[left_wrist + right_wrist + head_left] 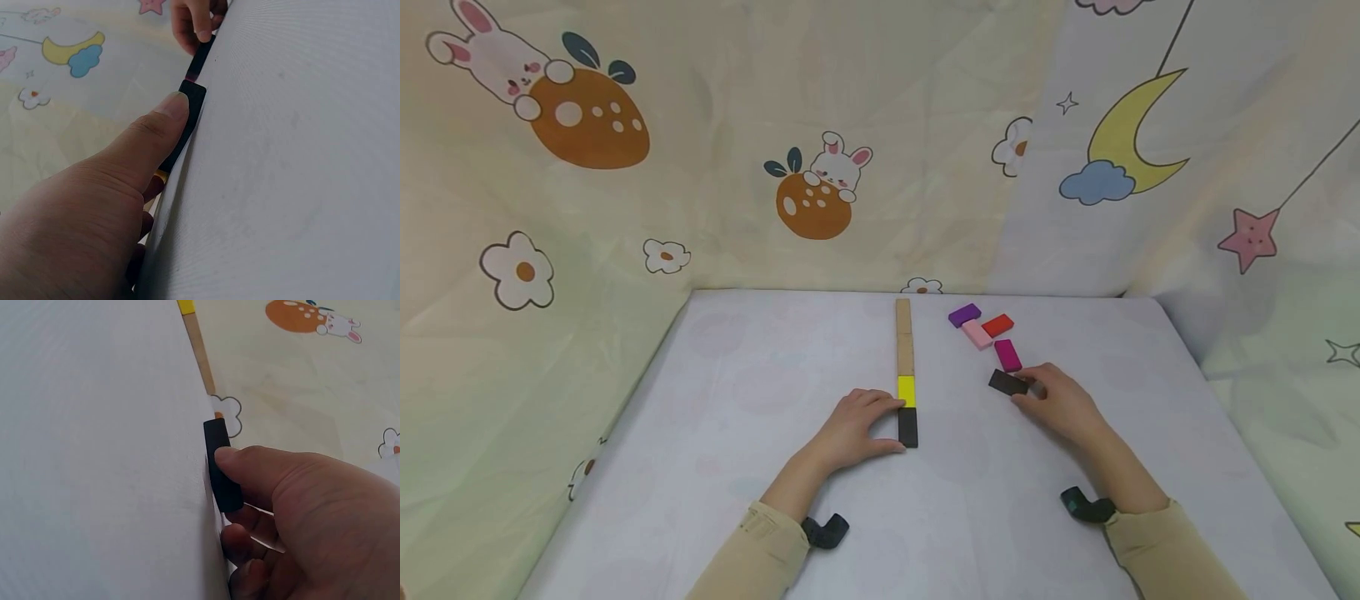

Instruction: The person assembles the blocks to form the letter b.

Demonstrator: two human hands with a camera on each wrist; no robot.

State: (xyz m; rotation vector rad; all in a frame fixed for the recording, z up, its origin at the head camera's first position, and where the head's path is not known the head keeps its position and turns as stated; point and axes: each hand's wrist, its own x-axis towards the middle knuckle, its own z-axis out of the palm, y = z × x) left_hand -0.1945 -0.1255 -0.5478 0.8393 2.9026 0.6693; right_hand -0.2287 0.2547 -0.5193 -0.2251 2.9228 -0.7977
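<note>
A straight row of flat blocks stands out in the head view: two tan blocks (905,337) at the far end, a yellow block (906,391), then a black block (908,428) nearest. My left hand (852,427) pinches this black block, thumb at its near end and fingers by the seam with the yellow one. To the right, my right hand (1060,403) grips a second black block (1004,382) between thumb and fingers. The right wrist view shows the thumb (234,464) on that second block's side. In the left wrist view the left thumb (172,107) lies against the row's black block.
Beyond my right hand lie loose blocks: a magenta block (1008,355), a pink block (977,334), a red block (997,325) and a purple block (964,314). A white cloth (737,358) covers the table, and a printed curtain (715,167) hangs behind it.
</note>
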